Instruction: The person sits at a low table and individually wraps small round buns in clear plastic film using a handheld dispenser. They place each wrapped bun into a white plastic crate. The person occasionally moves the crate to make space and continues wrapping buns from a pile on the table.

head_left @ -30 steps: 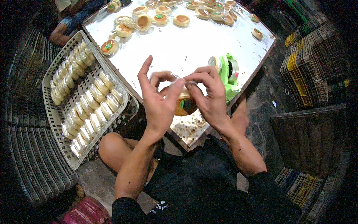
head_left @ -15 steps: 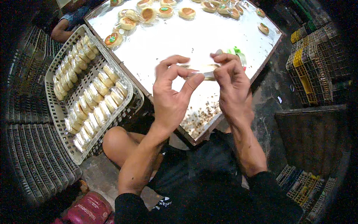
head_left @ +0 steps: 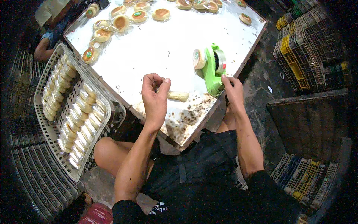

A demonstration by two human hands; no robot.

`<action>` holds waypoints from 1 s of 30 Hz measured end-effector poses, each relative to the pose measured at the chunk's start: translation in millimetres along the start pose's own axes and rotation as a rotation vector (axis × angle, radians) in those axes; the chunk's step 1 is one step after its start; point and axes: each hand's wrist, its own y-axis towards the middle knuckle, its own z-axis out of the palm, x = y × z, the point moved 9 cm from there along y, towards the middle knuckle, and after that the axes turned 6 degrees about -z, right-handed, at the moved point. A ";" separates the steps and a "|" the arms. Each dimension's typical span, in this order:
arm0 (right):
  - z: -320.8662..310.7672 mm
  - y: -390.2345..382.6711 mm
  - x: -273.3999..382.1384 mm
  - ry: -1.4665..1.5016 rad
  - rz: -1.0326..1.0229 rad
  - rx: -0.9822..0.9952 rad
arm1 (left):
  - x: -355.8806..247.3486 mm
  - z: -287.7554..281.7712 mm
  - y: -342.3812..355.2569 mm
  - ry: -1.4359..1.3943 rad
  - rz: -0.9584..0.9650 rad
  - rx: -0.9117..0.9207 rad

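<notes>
My left hand [head_left: 154, 100] is closed around one end of a pale bun in clear plastic wrap [head_left: 178, 96], just above the near part of the table. A bright green tape dispenser [head_left: 213, 76] with a roll of tape [head_left: 220, 61] stands by the table's right edge. Against its left side is a round tan-and-white thing [head_left: 199, 59] with a green mark. My right hand [head_left: 234, 90] has thumb and fingers pinched together at the dispenser's near end. What lies between those fingertips is too small to make out.
Several wrapped round buns [head_left: 121, 23] lie along the far side of the white table [head_left: 164, 48]. A plastic crate [head_left: 77, 89] at the left holds rows of wrapped buns. Another person's arm [head_left: 44, 48] shows beyond it. Stacked crates [head_left: 294, 63] stand at the right.
My hands were together over the table, hiding most of the dispenser. They have moved apart and lower, the right one to the dispenser. The view has shifted, showing the table further left.
</notes>
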 end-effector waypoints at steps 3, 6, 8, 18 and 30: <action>5.2 21.7 2.6 0.174 0.062 0.007 | 13.0 13.1 3.4 0.053 -0.025 0.031; -7.5 24.2 11.8 0.217 -0.084 -0.146 | 34.5 14.0 6.5 0.079 -0.021 0.036; -8.3 -7.5 -6.4 0.156 -0.010 -0.146 | 48.2 3.6 9.8 0.098 -0.048 0.013; 49.9 -76.5 122.8 0.637 -0.275 -0.046 | 42.4 12.0 1.3 0.046 -0.118 -0.060; 97.8 -60.0 136.4 1.154 0.134 0.429 | -18.5 8.0 20.8 -0.359 -0.017 -0.054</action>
